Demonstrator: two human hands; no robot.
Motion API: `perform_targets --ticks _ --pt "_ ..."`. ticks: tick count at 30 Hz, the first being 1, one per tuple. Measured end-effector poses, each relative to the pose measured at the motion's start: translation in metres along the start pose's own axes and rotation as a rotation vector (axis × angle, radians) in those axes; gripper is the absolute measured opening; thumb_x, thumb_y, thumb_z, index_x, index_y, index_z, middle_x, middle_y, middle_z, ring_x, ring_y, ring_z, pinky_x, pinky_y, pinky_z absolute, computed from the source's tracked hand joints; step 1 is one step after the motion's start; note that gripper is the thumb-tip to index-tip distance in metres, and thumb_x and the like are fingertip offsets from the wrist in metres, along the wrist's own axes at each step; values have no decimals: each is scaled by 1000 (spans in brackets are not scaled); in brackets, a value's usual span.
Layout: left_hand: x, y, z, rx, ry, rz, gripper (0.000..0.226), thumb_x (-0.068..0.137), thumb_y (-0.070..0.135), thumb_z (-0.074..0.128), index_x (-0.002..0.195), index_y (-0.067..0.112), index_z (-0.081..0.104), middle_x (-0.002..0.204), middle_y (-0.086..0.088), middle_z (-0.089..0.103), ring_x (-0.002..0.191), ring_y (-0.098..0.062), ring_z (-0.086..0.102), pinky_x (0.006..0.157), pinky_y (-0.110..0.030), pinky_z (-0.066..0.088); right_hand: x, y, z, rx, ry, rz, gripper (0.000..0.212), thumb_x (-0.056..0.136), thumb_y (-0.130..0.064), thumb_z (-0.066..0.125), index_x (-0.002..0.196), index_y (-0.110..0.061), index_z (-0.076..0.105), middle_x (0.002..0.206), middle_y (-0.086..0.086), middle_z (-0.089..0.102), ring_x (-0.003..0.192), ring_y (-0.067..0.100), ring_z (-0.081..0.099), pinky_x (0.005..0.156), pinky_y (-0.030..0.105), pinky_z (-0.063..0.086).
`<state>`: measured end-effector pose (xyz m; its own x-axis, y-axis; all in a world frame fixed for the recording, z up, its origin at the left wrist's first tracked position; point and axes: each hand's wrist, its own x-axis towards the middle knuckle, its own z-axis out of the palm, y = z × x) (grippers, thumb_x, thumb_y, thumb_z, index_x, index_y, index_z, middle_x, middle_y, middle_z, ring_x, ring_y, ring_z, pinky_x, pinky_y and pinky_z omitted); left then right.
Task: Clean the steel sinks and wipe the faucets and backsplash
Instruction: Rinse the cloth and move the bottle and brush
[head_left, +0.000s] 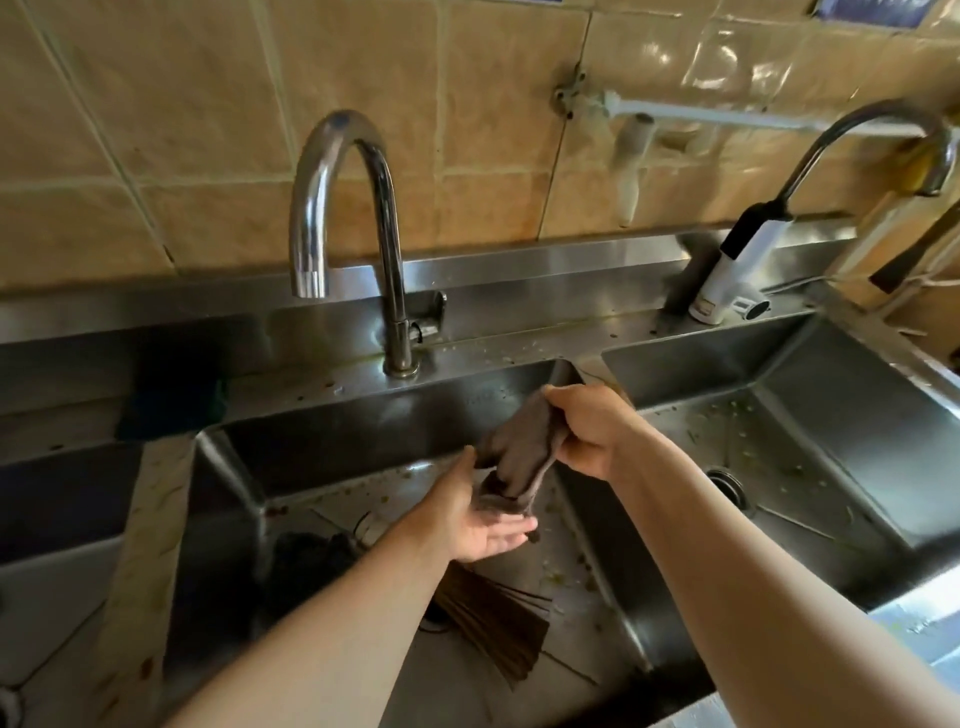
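Two rectangular stainless-steel basins are sitting side by side: the left sink (249, 467) and the right sink (831, 441), both with brushed, reflective walls and floors that are carrying scattered food specks. A narrow steel divider (589, 371) is separating them. Two faucets are standing on the rear ledge: a polished chrome gooseneck faucet (343, 208) behind the left sink, and a second faucet (748, 260) with a white-and-black cylindrical body and a curved steel spout behind the right sink. The backsplash (208, 104) is consisting of glossy beige square tiles with pale grout lines, above a low steel upstand (519, 265). One cloth (519, 457), brown-grey, soft and crumpled, is hanging over the left sink near the divider. The right hand (587, 431) is gripping the cloth's upper end, fingers curled around it, forearm reaching in from the lower right. The left hand (478, 514) is lying palm up beneath the cloth's lower end, fingers straight and released, with the cloth resting on them. One bundle of thin dark sticks (493, 618) is lying on the left sink floor beside a dark scrubbing wad (311, 566). One dark sponge (176, 400) is resting on the ledge at the left.
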<state>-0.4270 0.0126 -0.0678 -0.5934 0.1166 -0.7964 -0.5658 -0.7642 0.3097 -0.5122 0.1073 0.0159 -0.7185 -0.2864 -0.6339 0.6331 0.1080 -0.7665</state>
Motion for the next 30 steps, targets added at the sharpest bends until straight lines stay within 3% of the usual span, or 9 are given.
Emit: perform_targets --ticks 4,7,11,15,18,20,22,26,30 --pt "24 5 26 -154 81 79 30 99 21 41 93 0 61 72 -18 69 63 -28 69 53 -28 56 16 -9 -21 -139 -113 83 21 100 -9 45 84 -2 56 88 12 60 86 22 59 102 40 45" --pt "28 -4 22 -7 227 137 23 98 11 42 89 7 61 57 -10 66 56 -19 61 44 -18 49 47 -12 -36 -94 -15 -46 18 100 -14 45 84 -8 52 79 10 56 74 21 56 97 46 49" --pt "33 -13 19 57 271 203 26 98 9 38 83 8 59 69 -10 59 58 -17 52 48 -21 37 98 21 -54 -191 75 -23 15 98 -19 50 102 -10 62 95 14 65 88 29 64 89 50 53" --pt "48 -14 17 -3 280 278 29 98 9 36 82 7 59 64 -9 58 56 -17 50 47 -21 34 122 72 -60 -317 15 118 24 96 -16 47 107 -5 65 92 13 65 82 24 61 69 31 54" --pt "58 -15 14 53 297 277 18 96 6 41 99 5 58 84 -17 58 67 -22 55 57 -27 39 127 87 -61 -108 -158 304 43 95 -42 49 112 -8 67 106 14 69 103 29 62 97 43 47" --pt "66 -16 10 91 333 275 13 95 2 44 102 6 54 92 -19 58 76 -26 57 66 -34 44 134 89 -64 3 -278 310 45 94 -47 51 113 -10 67 109 14 70 105 28 64 99 44 47" --pt "70 -16 8 80 381 265 14 94 -2 45 90 8 52 87 -17 60 77 -27 58 70 -37 47 136 89 -62 -5 -318 254 28 94 -31 56 111 -11 65 106 15 70 96 27 67 87 40 54" --pt "85 -24 -8 71 478 100 7 94 16 52 92 12 57 84 -8 60 73 -19 59 57 -30 50 146 102 -55 -7 -123 57 10 92 -6 58 90 -12 66 91 16 65 81 27 64 76 40 55" --pt "97 -32 -20 -112 238 -102 45 92 53 46 109 13 59 102 -16 66 79 -32 68 64 -36 55 143 117 -50 -299 -97 -257 13 91 -7 60 80 -11 66 72 2 62 64 9 57 68 25 51"
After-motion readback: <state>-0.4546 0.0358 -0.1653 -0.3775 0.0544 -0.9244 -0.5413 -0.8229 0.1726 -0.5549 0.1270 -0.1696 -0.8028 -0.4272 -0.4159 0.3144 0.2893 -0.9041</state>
